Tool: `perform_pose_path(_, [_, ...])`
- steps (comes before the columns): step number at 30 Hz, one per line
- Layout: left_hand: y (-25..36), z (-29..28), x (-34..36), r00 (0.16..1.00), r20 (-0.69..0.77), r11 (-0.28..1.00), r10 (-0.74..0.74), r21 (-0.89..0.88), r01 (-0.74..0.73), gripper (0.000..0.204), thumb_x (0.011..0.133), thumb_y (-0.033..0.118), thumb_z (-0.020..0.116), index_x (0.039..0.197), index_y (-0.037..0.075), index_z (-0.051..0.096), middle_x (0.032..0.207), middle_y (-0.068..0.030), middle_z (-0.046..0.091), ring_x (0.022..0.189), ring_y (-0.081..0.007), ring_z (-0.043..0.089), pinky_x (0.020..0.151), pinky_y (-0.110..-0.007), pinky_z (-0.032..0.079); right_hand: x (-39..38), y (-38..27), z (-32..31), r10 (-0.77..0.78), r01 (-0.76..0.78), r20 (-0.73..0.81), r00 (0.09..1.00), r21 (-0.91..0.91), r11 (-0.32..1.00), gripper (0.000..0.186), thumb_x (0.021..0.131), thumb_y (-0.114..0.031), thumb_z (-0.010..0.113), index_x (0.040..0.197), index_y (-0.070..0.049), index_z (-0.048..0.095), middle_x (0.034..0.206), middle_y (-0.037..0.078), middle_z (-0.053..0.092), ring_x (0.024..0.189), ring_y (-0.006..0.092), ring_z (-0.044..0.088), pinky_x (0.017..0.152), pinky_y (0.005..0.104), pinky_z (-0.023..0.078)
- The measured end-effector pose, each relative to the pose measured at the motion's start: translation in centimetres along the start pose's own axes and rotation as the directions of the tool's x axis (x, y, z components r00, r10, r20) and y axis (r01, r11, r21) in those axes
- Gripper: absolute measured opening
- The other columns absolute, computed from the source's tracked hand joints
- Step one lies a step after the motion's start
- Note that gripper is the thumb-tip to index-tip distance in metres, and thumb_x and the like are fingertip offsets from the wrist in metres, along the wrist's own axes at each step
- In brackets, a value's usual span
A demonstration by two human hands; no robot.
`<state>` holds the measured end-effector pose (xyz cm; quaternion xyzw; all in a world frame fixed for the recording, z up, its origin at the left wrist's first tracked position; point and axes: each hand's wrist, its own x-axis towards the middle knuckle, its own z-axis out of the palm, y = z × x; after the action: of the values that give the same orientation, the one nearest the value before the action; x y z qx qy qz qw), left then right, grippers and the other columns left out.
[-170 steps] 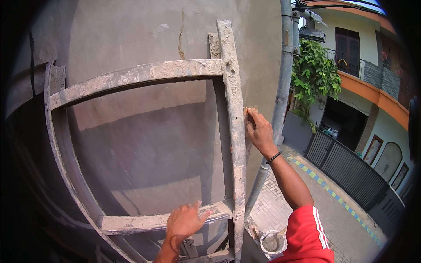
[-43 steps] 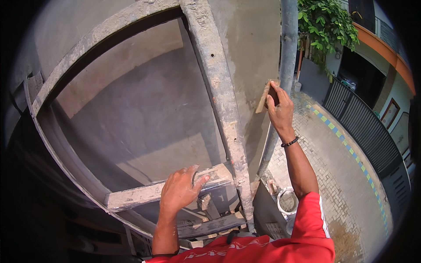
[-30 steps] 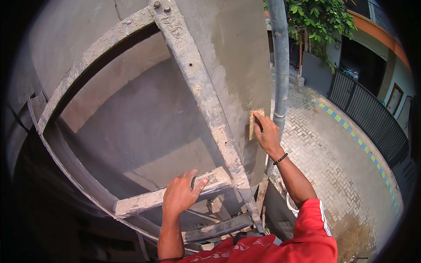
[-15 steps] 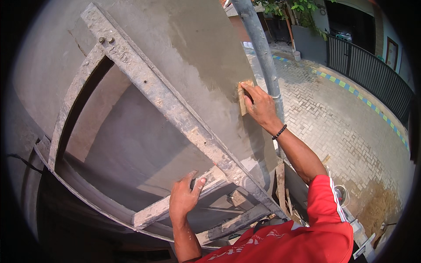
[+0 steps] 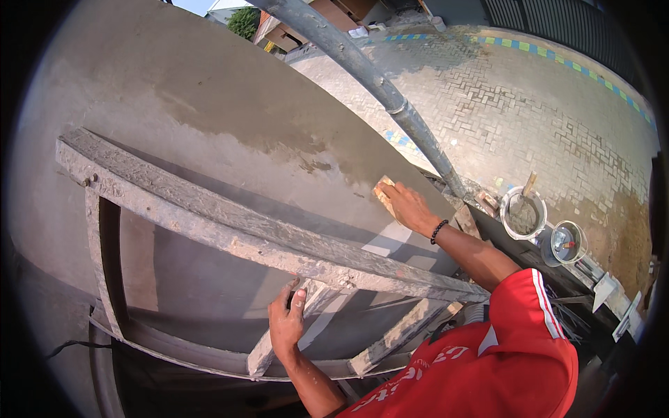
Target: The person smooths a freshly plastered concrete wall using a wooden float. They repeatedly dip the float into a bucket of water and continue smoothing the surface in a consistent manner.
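My right hand (image 5: 410, 207) is closed around a small tan hand float (image 5: 383, 192). The float is against the grey plastered wall (image 5: 230, 111), close to its right-hand edge. Lower down, my left hand (image 5: 286, 324) is at the crossbar (image 5: 263, 353) of a cement-caked scaffold frame (image 5: 230, 237). Its fingers curl over the bar and its thumb points up, just under the long main rail. Part of that grip is hidden. Darker, wet-looking plaster spreads across the upper wall.
A grey pipe (image 5: 397, 101) slants past the wall's edge. Below on the right stand a bucket of mortar (image 5: 523, 214) with a handle sticking out and a second bucket (image 5: 567, 242). Paving (image 5: 481, 125) and a dark gate (image 5: 578, 42) lie beyond.
The view has turned and tipped, so the scaffold rail lies flatter and both buckets show. My right hand has brought the float lower along the wall's edge. My left hand stays at the crossbar.
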<state>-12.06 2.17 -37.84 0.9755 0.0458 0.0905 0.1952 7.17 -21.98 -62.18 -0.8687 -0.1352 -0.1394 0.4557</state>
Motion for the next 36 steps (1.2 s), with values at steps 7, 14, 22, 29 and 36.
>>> perform_pose_path(7, [-1.8, 0.1, 0.4, 0.998, -0.067, 1.000, -0.005, 0.027, 0.007, 0.044, 0.102, 0.037, 0.057, 0.105, -0.007, 0.063, 0.086, -0.0181, 0.061, 0.082, -0.0250, 0.052, 0.080, -0.040, 0.045, -19.0, 16.5, -2.5, 0.724, -0.723, 0.060, 0.687, 0.156, 0.673, 0.070, 0.086, -0.004, 0.063, 0.152, -0.005, 0.038, 0.127, 0.023, 0.061, 0.121, 0.0401, 0.059, 0.104, 0.0444, 0.047])
perform_pose_path(14, [-5.6, -3.8, -2.5, 0.987, -0.118, 0.870, -0.109, 0.468, 0.152, 0.042, 0.100, 0.031, 0.060, 0.125, -0.002, 0.062, 0.133, -0.0269, 0.059, 0.120, -0.0448, 0.056, 0.102, -0.052, 0.047, -40.1, 24.5, -5.5, 0.936, -0.937, -0.208, 0.285, 0.145, 0.318, 0.048, 0.081, -0.018, 0.071, 0.126, 0.000, 0.067, 0.101, 0.026, 0.073, 0.098, 0.0395, 0.071, 0.089, 0.0421, 0.054])
perform_pose_path(22, [-14.3, -5.7, -1.3, 0.987, -0.126, 0.901, 0.098, 0.433, -0.034, 0.049, 0.095, 0.024, 0.069, 0.136, 0.001, 0.059, 0.137, -0.0275, 0.056, 0.125, -0.0446, 0.053, 0.106, -0.052, 0.043, -47.5, 37.0, -14.9, 0.956, -0.692, -0.265, -0.128, 0.714, 0.105, 0.026, 0.094, -0.006, 0.066, 0.118, 0.002, 0.065, 0.094, 0.007, 0.071, 0.082, 0.0130, 0.065, 0.070, 0.0290, 0.053])
perform_pose_path(29, [-12.5, -1.0, 2.3, 0.997, -0.056, 0.797, 0.049, 0.604, -0.005, 0.049, 0.096, 0.024, 0.066, 0.137, 0.001, 0.057, 0.139, -0.0267, 0.054, 0.126, -0.0438, 0.051, 0.107, -0.052, 0.042, -39.4, 40.2, -13.3, 0.977, -0.768, -0.204, 0.063, 0.615, 0.178, 0.031, 0.087, -0.010, 0.074, 0.115, 0.002, 0.069, 0.091, 0.009, 0.072, 0.078, 0.0156, 0.067, 0.070, 0.0293, 0.052])
perform_pose_path(36, [-13.4, 2.0, 3.8, 1.000, -0.025, 0.740, 0.009, 0.672, 0.010, 0.048, 0.097, 0.024, 0.064, 0.139, 0.001, 0.055, 0.140, -0.0259, 0.053, 0.128, -0.0429, 0.049, 0.109, -0.051, 0.040, -48.4, 46.7, -20.7, 0.884, -0.996, -0.465, 0.038, 0.056, 0.072, 0.036, 0.080, -0.017, 0.073, 0.112, -0.001, 0.074, 0.101, 0.022, 0.075, 0.096, 0.0335, 0.073, 0.087, 0.0400, 0.056])
